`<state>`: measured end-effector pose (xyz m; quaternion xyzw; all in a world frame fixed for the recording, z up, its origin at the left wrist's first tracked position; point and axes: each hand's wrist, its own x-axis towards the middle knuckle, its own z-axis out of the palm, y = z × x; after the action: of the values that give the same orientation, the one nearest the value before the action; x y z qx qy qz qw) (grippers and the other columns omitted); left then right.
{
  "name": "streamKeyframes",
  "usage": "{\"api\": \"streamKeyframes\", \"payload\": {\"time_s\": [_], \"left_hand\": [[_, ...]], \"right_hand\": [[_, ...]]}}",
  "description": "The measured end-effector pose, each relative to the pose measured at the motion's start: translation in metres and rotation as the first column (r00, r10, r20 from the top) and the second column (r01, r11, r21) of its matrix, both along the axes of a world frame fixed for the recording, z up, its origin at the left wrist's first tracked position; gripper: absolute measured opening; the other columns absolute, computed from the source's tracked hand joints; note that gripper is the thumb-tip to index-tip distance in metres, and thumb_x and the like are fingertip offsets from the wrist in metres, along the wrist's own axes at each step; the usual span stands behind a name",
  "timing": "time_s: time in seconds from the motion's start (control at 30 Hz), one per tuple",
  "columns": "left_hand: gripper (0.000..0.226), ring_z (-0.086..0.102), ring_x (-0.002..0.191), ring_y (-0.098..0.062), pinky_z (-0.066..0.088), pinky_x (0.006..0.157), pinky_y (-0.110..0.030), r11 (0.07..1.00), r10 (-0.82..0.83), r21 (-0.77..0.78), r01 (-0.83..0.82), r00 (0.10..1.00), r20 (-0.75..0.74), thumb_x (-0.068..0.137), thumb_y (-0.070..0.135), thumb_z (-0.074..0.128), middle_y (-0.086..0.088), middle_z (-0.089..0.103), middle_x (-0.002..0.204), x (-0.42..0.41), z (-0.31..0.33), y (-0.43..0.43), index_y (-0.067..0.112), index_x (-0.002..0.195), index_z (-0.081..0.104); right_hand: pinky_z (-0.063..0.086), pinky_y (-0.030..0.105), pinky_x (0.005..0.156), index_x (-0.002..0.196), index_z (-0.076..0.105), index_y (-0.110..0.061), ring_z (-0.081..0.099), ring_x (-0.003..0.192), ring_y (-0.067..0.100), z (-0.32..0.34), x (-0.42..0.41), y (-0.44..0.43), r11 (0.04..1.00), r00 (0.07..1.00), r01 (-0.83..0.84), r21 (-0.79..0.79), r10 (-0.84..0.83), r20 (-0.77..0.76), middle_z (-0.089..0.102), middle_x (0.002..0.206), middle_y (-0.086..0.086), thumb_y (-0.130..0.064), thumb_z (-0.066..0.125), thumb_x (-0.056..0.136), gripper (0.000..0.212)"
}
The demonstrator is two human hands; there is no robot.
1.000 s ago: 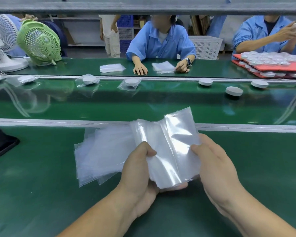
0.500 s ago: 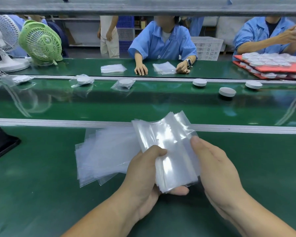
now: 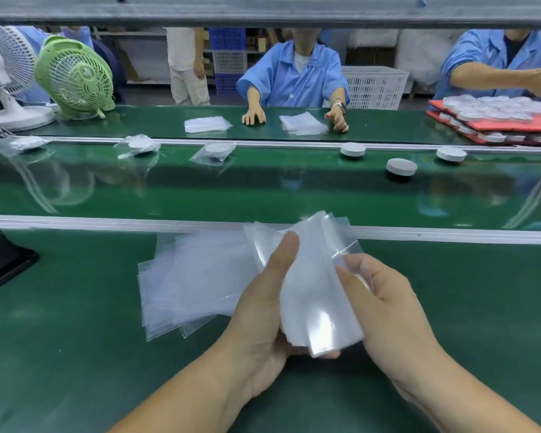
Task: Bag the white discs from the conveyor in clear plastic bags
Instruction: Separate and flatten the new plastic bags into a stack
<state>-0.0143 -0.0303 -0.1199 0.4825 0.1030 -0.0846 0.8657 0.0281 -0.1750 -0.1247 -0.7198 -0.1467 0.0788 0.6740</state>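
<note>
Head view, lower centre: my left hand [image 3: 263, 314] and right hand [image 3: 394, 314] both gripped a sheaf of clear bags [image 3: 313, 295] above the counter [image 3: 60, 354]; three white discs [image 3: 401, 167] sat upper right on the conveyor [image 3: 263, 189].

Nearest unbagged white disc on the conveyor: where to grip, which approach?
Likely best: pinch the disc across its side wall, reaching from above on the near side. It lies flat on the belt, a low puck, rim exposed all round, apart from the other two bare discs.
</note>
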Motion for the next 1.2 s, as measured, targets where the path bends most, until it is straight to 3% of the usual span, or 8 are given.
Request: {"api": "streamKeyframes", "payload": {"time_s": [0.17,0.4,0.5,0.67,0.87,1.0,1.1,1.2], "left_hand": [[0.059,0.071,0.106,-0.036,0.048,0.098,-0.067,0.986,0.039,0.161,-0.041,0.999,0.015,0.069,0.046,0.086,-0.013,0.074,0.114,0.001,-0.004,-0.005,0.023,0.120,0.069],[0.034,0.071,0.075,-0.039,0.057,0.074,-0.065,0.994,0.000,-0.111,0.002,1.000,0.022,0.067,0.026,0.055,-0.022,0.073,0.091,-0.001,-0.009,0.000,0.012,0.085,0.079],[0.038,0.070,0.073,-0.042,0.056,0.067,-0.055,0.985,0.011,-0.172,-0.001,0.998,0.056,0.068,0.029,0.051,-0.021,0.072,0.090,0.000,-0.011,0.002,0.011,0.087,0.078],[0.040,0.072,0.082,-0.046,0.055,0.062,-0.054,0.990,0.100,-0.094,-0.101,0.995,-0.013,0.078,0.032,0.048,-0.027,0.072,0.097,0.003,-0.013,0.005,0.010,0.097,0.077],[0.050,0.066,0.105,-0.049,0.046,0.097,-0.068,0.967,0.252,0.053,-0.249,0.966,-0.061,0.077,0.027,0.057,-0.030,0.069,0.112,0.003,-0.008,0.002,0.000,0.118,0.065],[0.063,0.065,0.097,-0.054,0.049,0.094,-0.063,0.956,0.285,0.108,-0.274,0.954,-0.098,0.067,0.025,0.062,-0.034,0.066,0.104,0.004,-0.006,-0.001,-0.004,0.123,0.058],[0.048,0.070,0.088,-0.040,0.053,0.084,-0.053,0.950,0.300,0.123,-0.288,0.950,-0.089,0.074,0.022,0.064,-0.020,0.072,0.095,0.005,-0.008,-0.002,0.001,0.118,0.064],[0.028,0.074,0.094,-0.038,0.056,0.091,-0.058,0.947,0.303,0.141,-0.290,0.950,-0.078,0.091,0.017,0.060,-0.018,0.076,0.102,0.004,-0.008,-0.003,0.010,0.116,0.067]], "right_hand": [[0.058,0.030,0.060,0.089,0.067,-0.037,0.068,0.072,0.016,-0.005,0.000,0.001,0.989,0.995,0.049,-0.139,-0.037,0.094,0.073,0.080,-0.007,-0.030,0.074,0.091,0.010],[0.052,0.027,0.047,0.091,0.062,-0.038,0.066,0.046,0.015,-0.003,-0.002,0.000,0.972,0.993,0.087,-0.216,-0.068,0.094,0.066,0.085,-0.006,-0.041,0.070,0.089,0.009],[0.050,0.025,0.064,0.094,0.061,-0.037,0.065,0.070,0.002,-0.005,0.005,-0.004,0.964,0.983,0.140,-0.224,-0.108,0.147,0.066,0.092,-0.022,-0.038,0.062,0.093,0.002],[0.055,0.040,0.072,0.111,0.047,-0.065,0.068,0.077,0.012,-0.002,0.004,-0.005,0.989,0.989,0.112,-0.101,-0.101,0.113,0.072,0.098,-0.022,-0.022,0.059,0.097,0.047],[0.050,0.022,0.072,0.127,0.048,-0.068,0.070,0.086,0.010,-0.003,0.004,-0.006,0.991,0.974,0.057,-0.120,-0.029,0.225,0.074,0.109,-0.018,-0.012,0.052,0.103,0.062],[0.052,0.022,0.083,0.125,0.053,-0.071,0.063,0.096,0.016,-0.008,0.000,-0.006,0.977,0.941,0.081,-0.197,-0.010,0.339,0.066,0.118,0.001,-0.008,0.049,0.103,0.066],[0.043,0.002,0.087,0.122,0.063,-0.061,0.056,0.115,-0.015,-0.008,-0.001,-0.005,0.968,0.907,0.083,-0.235,0.025,0.420,0.056,0.144,-0.017,0.003,0.047,0.101,0.069],[0.045,0.009,0.096,0.109,0.075,-0.050,0.047,0.136,-0.006,-0.011,0.000,-0.005,0.969,0.901,0.053,-0.242,0.058,0.430,0.041,0.152,-0.029,-0.012,0.059,0.097,0.043]]}}
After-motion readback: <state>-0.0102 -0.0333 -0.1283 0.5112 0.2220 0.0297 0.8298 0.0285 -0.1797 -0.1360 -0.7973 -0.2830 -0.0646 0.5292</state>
